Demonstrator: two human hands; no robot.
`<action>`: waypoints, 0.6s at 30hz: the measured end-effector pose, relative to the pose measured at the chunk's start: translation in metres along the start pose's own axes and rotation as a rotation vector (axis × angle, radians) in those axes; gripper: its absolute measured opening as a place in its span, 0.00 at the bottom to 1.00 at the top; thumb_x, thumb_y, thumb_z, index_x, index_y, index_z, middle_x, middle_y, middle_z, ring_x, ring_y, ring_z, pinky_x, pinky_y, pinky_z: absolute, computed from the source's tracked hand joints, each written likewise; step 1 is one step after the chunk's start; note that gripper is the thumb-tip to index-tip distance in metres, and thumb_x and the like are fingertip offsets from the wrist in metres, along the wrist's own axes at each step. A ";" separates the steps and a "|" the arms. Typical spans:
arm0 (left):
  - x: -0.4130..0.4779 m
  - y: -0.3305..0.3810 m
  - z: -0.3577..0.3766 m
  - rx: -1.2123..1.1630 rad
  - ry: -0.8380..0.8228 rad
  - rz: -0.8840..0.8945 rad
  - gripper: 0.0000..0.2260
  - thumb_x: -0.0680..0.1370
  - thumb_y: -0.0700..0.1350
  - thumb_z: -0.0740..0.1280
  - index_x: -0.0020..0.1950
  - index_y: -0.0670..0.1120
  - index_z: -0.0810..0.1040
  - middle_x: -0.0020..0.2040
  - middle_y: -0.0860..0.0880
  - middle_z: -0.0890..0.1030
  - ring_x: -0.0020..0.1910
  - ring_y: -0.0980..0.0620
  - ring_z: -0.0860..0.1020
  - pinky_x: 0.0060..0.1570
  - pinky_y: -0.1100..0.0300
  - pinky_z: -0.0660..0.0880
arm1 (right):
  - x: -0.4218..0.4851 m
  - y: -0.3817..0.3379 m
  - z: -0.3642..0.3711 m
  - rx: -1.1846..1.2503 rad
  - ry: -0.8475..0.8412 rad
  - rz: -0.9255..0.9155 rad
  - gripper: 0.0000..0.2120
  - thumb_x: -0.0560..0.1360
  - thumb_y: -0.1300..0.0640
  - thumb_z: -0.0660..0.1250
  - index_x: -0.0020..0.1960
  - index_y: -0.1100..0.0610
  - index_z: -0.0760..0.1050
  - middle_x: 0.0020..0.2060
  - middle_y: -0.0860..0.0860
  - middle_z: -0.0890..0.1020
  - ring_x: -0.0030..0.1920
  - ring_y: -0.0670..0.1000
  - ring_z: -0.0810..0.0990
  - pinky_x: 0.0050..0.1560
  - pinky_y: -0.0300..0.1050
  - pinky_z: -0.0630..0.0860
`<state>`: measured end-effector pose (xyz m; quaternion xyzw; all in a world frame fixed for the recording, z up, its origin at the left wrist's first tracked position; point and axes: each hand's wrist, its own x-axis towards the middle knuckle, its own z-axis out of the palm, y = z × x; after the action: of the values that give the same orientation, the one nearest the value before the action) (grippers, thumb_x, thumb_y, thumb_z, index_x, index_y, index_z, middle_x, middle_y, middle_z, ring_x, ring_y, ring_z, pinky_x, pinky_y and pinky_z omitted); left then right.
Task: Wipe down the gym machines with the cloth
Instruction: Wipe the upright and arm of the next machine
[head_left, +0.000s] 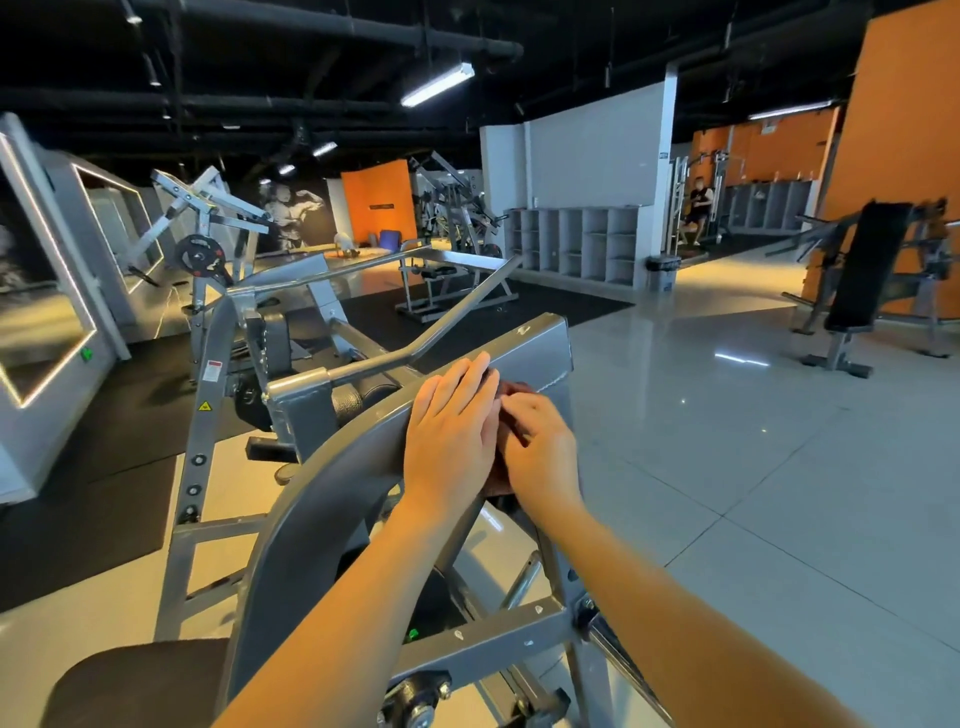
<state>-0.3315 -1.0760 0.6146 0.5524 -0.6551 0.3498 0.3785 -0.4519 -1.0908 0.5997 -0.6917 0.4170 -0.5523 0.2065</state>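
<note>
Step in hand: wiping the top face of the grey curved arm on the nearest machine. This is mid-wipe, not a reposition.

Left hand: fingers straight and together, lying flat on the arm. It holds nothing and looks like a brace.

Right hand: fingers bent over the cloth and clamped on it, pressing it to the arm. How firm the hold is, I can't tell.

The cloth is dark red and bunched, mostly hidden under the right palm. One bit pokes out past the right fingertips and another shows below the heel of the hand. It touches the side of the left hand.

Ahead of both sets of fingertips the arm ends in a flat end plate. Left of the left fingers and further out, a thin handle bar runs off diagonally. Back towards the wrists the arm curves down to the lower frame, with a dark seat pad well below the left forearm.

Progress is early, judging by the scene: one beam under the cloth, and several other machines across the hall.

Next move, my read:
- Push the cloth forward to the end plate, then drag it back down the curve.
- Lift the left hand clear, since it covers metal that needs a pass.
- Spread the cloth flatter, because a bunched wad gives poor contact on a wide face.
- Then do the side faces and the handle bar.
</note>
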 end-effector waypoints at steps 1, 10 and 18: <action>0.000 0.000 -0.001 -0.007 0.013 0.003 0.17 0.84 0.50 0.60 0.68 0.46 0.80 0.71 0.47 0.77 0.71 0.46 0.74 0.74 0.52 0.61 | 0.000 0.002 -0.001 -0.015 -0.016 -0.016 0.13 0.82 0.56 0.64 0.65 0.51 0.80 0.64 0.48 0.80 0.60 0.43 0.75 0.68 0.43 0.74; -0.002 -0.003 -0.005 -0.055 -0.032 -0.038 0.15 0.82 0.44 0.66 0.68 0.44 0.80 0.70 0.46 0.77 0.71 0.48 0.74 0.73 0.52 0.65 | 0.020 -0.008 -0.024 0.059 -0.001 0.155 0.15 0.82 0.56 0.64 0.68 0.51 0.78 0.67 0.47 0.77 0.59 0.40 0.74 0.67 0.34 0.69; 0.011 0.008 -0.015 -0.142 -0.018 -0.157 0.14 0.82 0.47 0.65 0.65 0.46 0.82 0.65 0.49 0.81 0.66 0.52 0.78 0.70 0.52 0.71 | 0.050 0.003 -0.059 0.047 -0.044 0.097 0.14 0.83 0.58 0.64 0.67 0.50 0.79 0.65 0.47 0.77 0.60 0.42 0.73 0.64 0.27 0.69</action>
<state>-0.3392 -1.0663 0.6313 0.5769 -0.6364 0.2666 0.4372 -0.5063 -1.1224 0.6454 -0.6777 0.4321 -0.5359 0.2584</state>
